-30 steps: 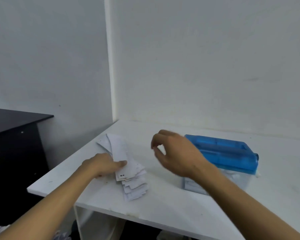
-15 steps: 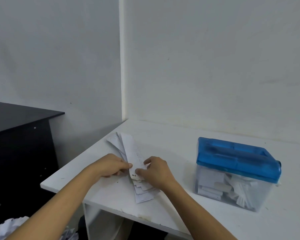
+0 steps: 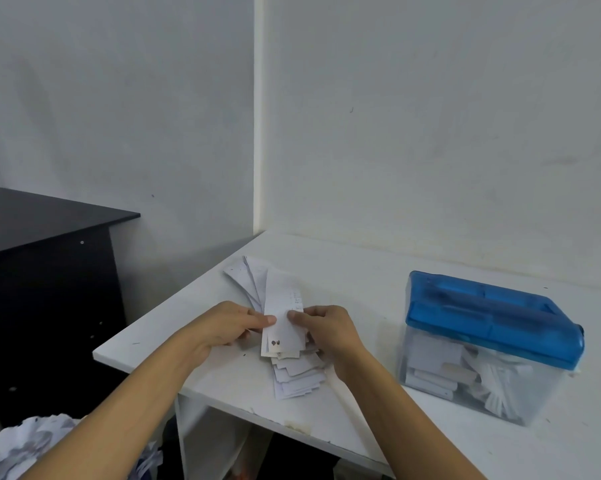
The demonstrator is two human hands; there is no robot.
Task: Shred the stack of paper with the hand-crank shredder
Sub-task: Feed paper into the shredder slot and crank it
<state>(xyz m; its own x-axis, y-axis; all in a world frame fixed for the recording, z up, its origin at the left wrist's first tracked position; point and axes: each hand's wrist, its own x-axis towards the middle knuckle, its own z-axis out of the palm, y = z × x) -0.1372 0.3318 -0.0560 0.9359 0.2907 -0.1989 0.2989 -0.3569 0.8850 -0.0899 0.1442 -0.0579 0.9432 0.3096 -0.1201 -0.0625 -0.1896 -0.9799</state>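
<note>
A fanned stack of white paper strips (image 3: 292, 372) lies near the left front of the white table (image 3: 361, 271). Over the stack, the top strip (image 3: 283, 306) is held from both sides. My left hand (image 3: 226, 327) pinches its left edge, and my right hand (image 3: 326, 329) pinches its right edge, thumbs almost meeting on the paper. The hand-crank shredder (image 3: 493, 320), with a blue lid on a clear bin holding shredded paper, stands to the right of my hands. Its crank is not visible.
A black cabinet (image 3: 46, 289) stands left of the table, across a gap. Crumpled paper scraps (image 3: 25, 445) lie on the floor at the bottom left. White walls meet in a corner right behind the table.
My right hand came down from beside the shredder to the stack and took hold of the top strip beside my left hand. The strip is now raised slightly off the pile.
</note>
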